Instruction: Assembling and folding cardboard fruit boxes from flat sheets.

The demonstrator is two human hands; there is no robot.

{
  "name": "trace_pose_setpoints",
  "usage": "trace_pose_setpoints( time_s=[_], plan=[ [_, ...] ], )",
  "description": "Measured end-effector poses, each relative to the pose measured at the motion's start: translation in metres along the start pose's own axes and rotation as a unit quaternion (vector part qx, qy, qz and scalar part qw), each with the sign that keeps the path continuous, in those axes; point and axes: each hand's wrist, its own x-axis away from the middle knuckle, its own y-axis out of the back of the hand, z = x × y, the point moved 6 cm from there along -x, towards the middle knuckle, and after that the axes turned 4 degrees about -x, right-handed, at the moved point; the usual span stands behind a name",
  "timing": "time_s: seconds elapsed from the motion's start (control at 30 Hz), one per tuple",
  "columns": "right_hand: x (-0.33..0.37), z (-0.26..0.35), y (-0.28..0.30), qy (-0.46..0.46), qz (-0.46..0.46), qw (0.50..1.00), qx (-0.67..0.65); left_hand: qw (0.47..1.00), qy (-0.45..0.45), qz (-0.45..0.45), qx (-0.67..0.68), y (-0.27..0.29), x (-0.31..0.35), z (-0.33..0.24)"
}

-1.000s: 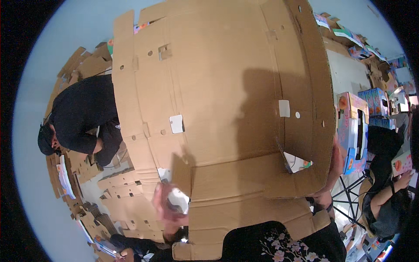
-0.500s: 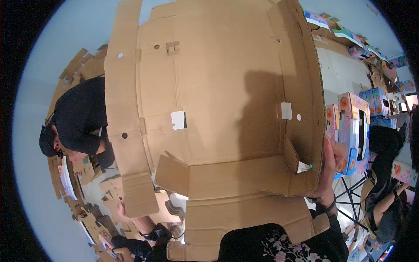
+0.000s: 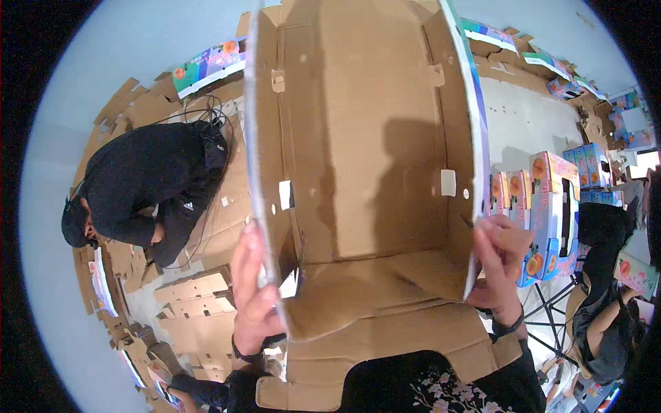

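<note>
Pale floor (image 3: pixel 520 118) around us, flat cardboard pieces (image 3: pixel 200 327) and a crouching person in black (image 3: pixel 148 182) off left, colourful boxes (image 3: pixel 547 206) off right. We have a part-folded cardboard box (image 3: pixel 365 131) right in front of our torso, brown inside up, both side walls raised, near flap folded out toward us. Left grip (image 3: pixel 255 289) pinches left wall's edge; right grip (image 3: pixel 501 265) pinches right wall's edge.

Your head camera, a wide fisheye, faces down from close above the box (image 3: pixel 375 186), which fills the centre, your left hand (image 3: pixel 252 286) at lower left, right hand (image 3: pixel 501 260) at lower right.
</note>
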Motion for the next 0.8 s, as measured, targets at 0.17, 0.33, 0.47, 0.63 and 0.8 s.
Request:
trace_pose_setpoints(
  time_s=[0.17,0.33,0.47,0.63,0.8],
  plan=[
    [-0.022,0.018,-0.007,0.084,0.117,0.989,0.035,0.974,-0.185,0.126,-0.02,-0.004,-0.04,-0.073],
    [-0.019,0.033,-0.006,0.063,0.229,0.971,0.005,0.935,-0.205,0.285,-0.06,0.005,-0.046,-0.091],
    [-0.01,0.041,0.01,0.03,0.429,0.896,-0.111,0.881,-0.189,0.43,-0.052,0.017,-0.043,-0.086],
    [-0.001,0.041,0.006,-0.015,0.407,0.884,-0.23,0.831,-0.196,0.516,-0.063,0.016,-0.015,-0.083],
    [0.017,0.027,-0.003,0.027,0.24,0.927,-0.285,0.91,-0.13,0.386,0.07,0.007,0.001,-0.072]
  ],
)
